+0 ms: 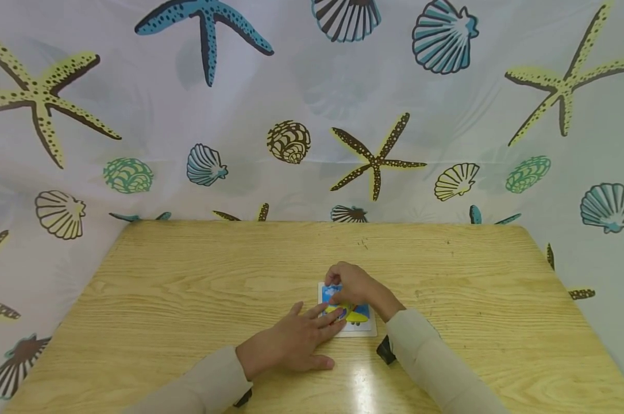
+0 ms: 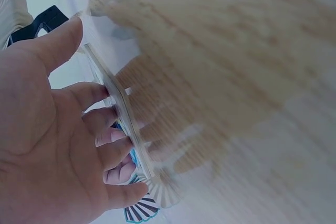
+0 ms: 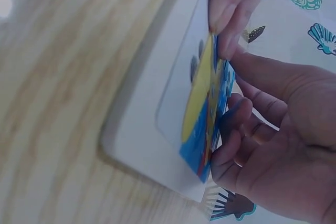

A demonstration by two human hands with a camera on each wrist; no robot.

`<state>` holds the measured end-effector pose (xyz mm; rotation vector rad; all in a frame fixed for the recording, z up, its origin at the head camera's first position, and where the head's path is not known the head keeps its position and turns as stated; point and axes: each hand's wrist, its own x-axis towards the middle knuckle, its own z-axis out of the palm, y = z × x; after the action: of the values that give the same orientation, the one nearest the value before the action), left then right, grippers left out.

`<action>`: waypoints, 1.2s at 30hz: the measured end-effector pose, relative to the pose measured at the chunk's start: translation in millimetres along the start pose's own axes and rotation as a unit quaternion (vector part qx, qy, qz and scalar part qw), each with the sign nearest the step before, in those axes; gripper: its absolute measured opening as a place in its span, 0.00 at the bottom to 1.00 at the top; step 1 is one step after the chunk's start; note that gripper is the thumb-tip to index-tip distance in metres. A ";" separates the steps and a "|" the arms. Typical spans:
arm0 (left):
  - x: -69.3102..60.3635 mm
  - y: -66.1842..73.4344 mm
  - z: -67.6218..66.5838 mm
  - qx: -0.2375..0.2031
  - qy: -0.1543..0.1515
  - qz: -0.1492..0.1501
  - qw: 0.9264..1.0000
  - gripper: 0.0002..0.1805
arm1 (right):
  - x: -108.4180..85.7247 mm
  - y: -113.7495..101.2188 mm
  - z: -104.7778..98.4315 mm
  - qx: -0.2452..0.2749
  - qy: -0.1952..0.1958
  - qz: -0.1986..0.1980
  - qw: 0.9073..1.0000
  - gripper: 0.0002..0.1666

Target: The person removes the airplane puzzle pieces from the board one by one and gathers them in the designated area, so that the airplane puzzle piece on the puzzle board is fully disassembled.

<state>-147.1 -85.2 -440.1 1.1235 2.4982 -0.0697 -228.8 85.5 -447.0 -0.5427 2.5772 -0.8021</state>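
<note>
A thin flat board (image 1: 373, 329) with a white border lies on the table. Its picture (image 3: 197, 114) is blue and yellow with white below. My left hand (image 1: 304, 338) reaches in from the lower left, its straight fingers resting on the picture and the thumb out on the table. Over the board's upper part is my right hand (image 1: 354, 283), its fingers bent and touching the picture. In the right wrist view, the right thumb and curled fingers (image 3: 231, 148) meet the picture beside the left fingertips. Whether they pinch a loose piece is hidden. The left wrist view shows the board edge-on beyond the left palm (image 2: 58, 150).
The wooden table (image 1: 188, 276) extends on every side of the board. Behind and beside it hangs a pale cloth (image 1: 255, 190) printed with starfish and shells. A black wrist device (image 1: 386, 349) shows below the right sleeve (image 1: 426, 345).
</note>
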 end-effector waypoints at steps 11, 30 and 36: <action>-0.8 0.0 -2.7 0.005 0.001 -0.004 1.000 0.41 | -2.8 2.6 -2.1 0.021 0.006 -0.015 1.000 0.14; 1.3 0.5 -1.0 0.001 -0.005 -0.008 1.000 0.41 | -5.7 13.9 -2.8 0.059 0.066 -0.058 0.994 0.08; 2.2 -0.3 -0.1 -0.002 -0.001 -0.008 1.000 0.40 | -7.0 16.2 -6.4 0.051 0.073 -0.077 0.993 0.08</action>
<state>-148.6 -83.8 -440.9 1.1018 2.5038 -0.0703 -229.8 103.9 -450.2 -0.6821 2.6315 -1.0549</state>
